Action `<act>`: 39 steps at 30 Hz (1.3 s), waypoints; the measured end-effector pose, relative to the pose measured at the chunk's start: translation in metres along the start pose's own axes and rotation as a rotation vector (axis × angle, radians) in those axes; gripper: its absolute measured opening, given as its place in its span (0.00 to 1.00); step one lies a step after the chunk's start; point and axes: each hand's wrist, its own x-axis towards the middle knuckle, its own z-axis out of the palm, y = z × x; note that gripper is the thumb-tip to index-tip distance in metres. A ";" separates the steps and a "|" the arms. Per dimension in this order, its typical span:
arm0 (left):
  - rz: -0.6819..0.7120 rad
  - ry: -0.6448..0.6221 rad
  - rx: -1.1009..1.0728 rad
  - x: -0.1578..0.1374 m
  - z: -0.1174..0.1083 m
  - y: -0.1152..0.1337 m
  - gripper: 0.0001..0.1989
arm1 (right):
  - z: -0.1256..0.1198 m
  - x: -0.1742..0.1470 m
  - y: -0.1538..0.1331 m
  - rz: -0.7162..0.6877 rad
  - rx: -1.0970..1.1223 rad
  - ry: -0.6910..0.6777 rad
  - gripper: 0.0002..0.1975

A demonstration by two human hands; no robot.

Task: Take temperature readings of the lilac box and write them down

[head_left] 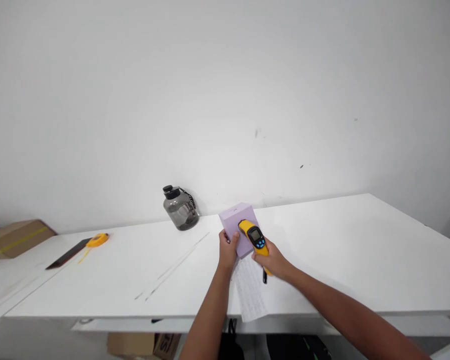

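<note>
My left hand (228, 248) grips the lower left side of a light purple box (230, 218), its thumb on the front face. My right hand (273, 259) is wrapped round the handle of a yellow and black infrared thermometer (253, 232) with a small grey screen and blue buttons. The thermometer's front end is over the box's front face; whether they touch I cannot tell. Below the box, a sheet of paper with writing (249, 292) lies on the white table and hangs slightly past its front edge. A black pen (264, 276) shows partly beneath my right hand.
A grey see-through water jug (182, 210) with a black lid stands near the wall. Further left lie a yellow tape measure (97, 240), a dark flat object (68, 254) and a cardboard box (17, 239). Another cardboard box (131, 344) sits under the white table (341, 250).
</note>
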 end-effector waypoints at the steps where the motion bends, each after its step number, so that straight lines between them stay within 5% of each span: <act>1: 0.000 -0.001 -0.004 0.000 0.000 -0.001 0.40 | 0.000 0.000 0.001 0.008 0.005 -0.002 0.16; 12: -0.024 0.026 -0.029 0.000 0.001 0.003 0.40 | 0.001 0.001 0.002 0.011 0.009 0.010 0.19; 17: -0.079 0.053 -0.089 0.003 0.003 0.004 0.40 | 0.002 -0.002 -0.007 -0.136 -0.082 0.200 0.29; 25: -0.070 0.065 -0.076 0.008 0.002 0.001 0.39 | -0.007 0.002 -0.015 -0.124 -0.105 0.385 0.30; 39: -0.068 0.039 -0.094 0.009 -0.001 -0.002 0.40 | -0.006 0.000 -0.019 -0.146 -0.092 0.354 0.28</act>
